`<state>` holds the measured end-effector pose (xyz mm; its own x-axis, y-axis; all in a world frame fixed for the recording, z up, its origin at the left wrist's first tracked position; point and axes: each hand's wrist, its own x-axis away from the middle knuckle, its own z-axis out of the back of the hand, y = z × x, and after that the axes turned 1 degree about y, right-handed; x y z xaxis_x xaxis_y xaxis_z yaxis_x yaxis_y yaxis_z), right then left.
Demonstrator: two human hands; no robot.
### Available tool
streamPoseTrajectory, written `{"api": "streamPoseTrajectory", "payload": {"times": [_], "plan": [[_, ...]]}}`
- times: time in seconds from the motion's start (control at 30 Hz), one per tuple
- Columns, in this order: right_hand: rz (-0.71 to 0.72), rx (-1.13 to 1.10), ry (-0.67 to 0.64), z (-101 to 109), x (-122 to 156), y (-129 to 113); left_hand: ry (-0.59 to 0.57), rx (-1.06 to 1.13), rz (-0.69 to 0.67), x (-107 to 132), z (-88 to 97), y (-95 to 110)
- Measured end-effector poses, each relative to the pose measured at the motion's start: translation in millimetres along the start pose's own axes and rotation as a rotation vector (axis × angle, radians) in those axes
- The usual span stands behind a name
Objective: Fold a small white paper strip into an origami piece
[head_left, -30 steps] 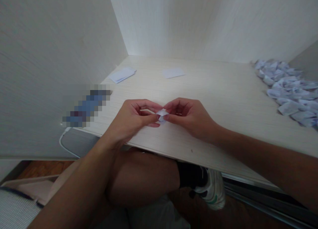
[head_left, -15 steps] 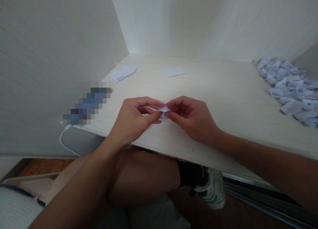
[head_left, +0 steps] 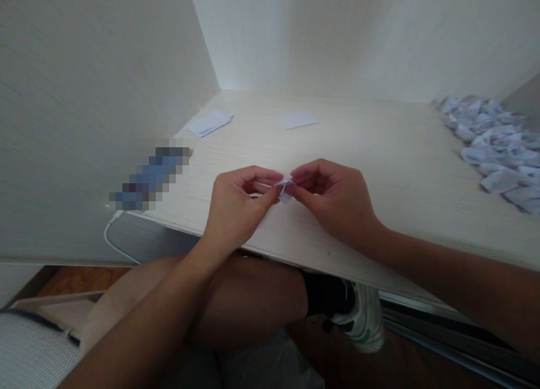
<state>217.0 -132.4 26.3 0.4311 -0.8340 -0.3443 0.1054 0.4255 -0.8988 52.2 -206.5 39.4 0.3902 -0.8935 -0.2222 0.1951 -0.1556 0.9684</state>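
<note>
A small folded piece of white paper (head_left: 286,188) is pinched between both my hands just above the front part of the pale wooden desk (head_left: 371,147). My left hand (head_left: 238,206) grips it from the left with thumb and forefinger closed. My right hand (head_left: 333,200) grips it from the right, fingers curled in a pinch. Most of the paper is hidden by my fingertips.
A heap of several folded paper pieces (head_left: 493,147) lies at the desk's right edge. Two flat paper slips (head_left: 210,122) (head_left: 297,120) rest near the back left. A blurred-out object (head_left: 149,178) with a white cable (head_left: 116,240) sits at the left edge. Walls enclose the desk.
Both hands have shifted slightly right and farther onto the desk, and their pinch has closed over more of the paper, so less of it shows.
</note>
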Motion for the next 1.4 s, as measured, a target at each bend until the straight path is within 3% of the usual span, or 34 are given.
{"api": "streamPoseTrajectory", "payload": {"times": [0.37, 0.5, 0.57, 0.8, 0.97, 1.4], "plan": [[0.368, 0.338, 0.168, 1.5, 11.0, -17.6, 0.226, 0.047, -0.106, 16.0, -29.4, 5.0], [0.453, 0.36, 0.208, 3.0, 11.9, -19.0, 0.276, 0.113, -0.138, 18.5, -33.2, 5.7], [0.437, 0.324, 0.208, 2.5, 10.2, -15.6, 0.268, 0.151, -0.133, 17.7, -31.5, 5.7], [0.18, -0.047, 0.082, -1.6, -0.1, -4.4, 0.197, 0.268, -0.032, 12.3, -21.4, 4.5], [0.122, -0.04, 0.073, -1.9, 0.7, -5.7, 0.204, 0.246, -0.008, 11.2, -20.4, 2.7], [0.401, 0.348, 0.166, 5.6, 3.4, -7.9, 0.395, 0.189, -0.051, 16.2, -50.5, -0.1]]}}
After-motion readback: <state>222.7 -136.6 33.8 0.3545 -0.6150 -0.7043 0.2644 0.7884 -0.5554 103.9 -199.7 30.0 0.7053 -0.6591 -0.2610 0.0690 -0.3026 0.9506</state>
